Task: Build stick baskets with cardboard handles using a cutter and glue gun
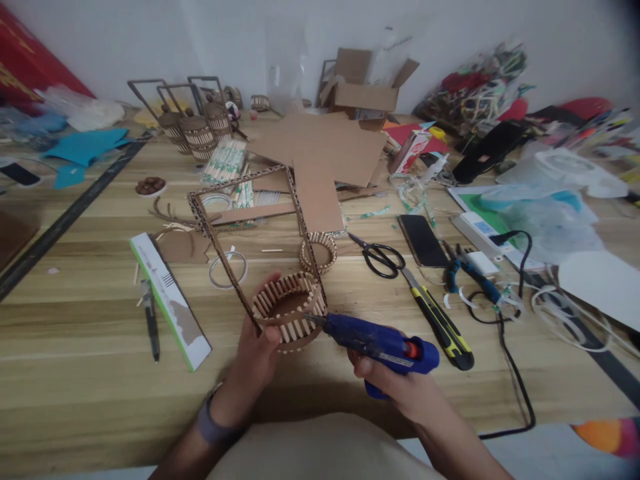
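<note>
My left hand is closed on the left side of a round basket built of short wooden sticks and brown cardboard bands. A tall rectangular cardboard handle rises from the basket and leans away from me. In my right hand is a blue glue gun, its nozzle pointing left at the basket's near rim. Whether the nozzle touches the rim, I cannot tell. Just behind the basket lies a smaller ring of sticks.
Black scissors, a yellow utility knife and a phone lie to the right. At left are a white-green strip and a pen. Cardboard sheets and finished baskets stand farther back.
</note>
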Demonstrator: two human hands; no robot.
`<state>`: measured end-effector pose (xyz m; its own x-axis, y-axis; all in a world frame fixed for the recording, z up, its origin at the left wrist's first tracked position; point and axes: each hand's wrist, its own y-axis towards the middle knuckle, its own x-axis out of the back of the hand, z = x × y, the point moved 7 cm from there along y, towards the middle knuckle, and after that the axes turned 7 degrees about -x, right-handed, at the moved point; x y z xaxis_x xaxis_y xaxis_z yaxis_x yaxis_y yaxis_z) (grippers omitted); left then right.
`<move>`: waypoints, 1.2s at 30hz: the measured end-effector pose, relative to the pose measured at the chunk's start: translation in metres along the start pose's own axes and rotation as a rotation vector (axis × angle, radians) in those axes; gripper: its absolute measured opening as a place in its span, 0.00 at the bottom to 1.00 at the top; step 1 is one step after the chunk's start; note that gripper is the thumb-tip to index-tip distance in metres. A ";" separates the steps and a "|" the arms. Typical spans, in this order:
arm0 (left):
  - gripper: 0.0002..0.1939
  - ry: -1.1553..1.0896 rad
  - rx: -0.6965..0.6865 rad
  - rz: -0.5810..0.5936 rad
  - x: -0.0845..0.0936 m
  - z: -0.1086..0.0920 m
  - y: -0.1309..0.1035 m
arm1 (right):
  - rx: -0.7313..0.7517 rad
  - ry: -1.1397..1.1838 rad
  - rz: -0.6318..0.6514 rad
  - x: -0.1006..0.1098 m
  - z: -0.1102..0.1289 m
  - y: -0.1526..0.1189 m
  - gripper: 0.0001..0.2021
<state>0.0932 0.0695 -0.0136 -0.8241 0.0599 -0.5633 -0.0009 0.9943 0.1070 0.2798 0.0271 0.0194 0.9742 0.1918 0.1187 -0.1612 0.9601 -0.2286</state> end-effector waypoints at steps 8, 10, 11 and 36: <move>0.42 -0.020 -0.022 -0.040 0.006 0.001 0.000 | 0.019 0.084 0.043 0.000 0.001 -0.002 0.16; 0.43 -0.003 -0.008 -0.052 0.006 0.002 -0.001 | 0.077 0.178 0.047 -0.002 0.004 0.000 0.17; 0.44 0.020 -0.003 -0.054 0.006 0.002 -0.001 | 0.112 0.220 0.015 -0.002 0.006 0.002 0.17; 0.46 0.298 -0.137 0.035 -0.004 -0.012 0.000 | 0.045 0.156 -0.282 -0.017 0.022 0.040 0.17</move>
<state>0.0900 0.0682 -0.0016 -0.9545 0.0453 -0.2946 -0.0289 0.9697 0.2427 0.2529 0.0672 0.0296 0.9933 -0.1133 0.0207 0.1152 0.9797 -0.1640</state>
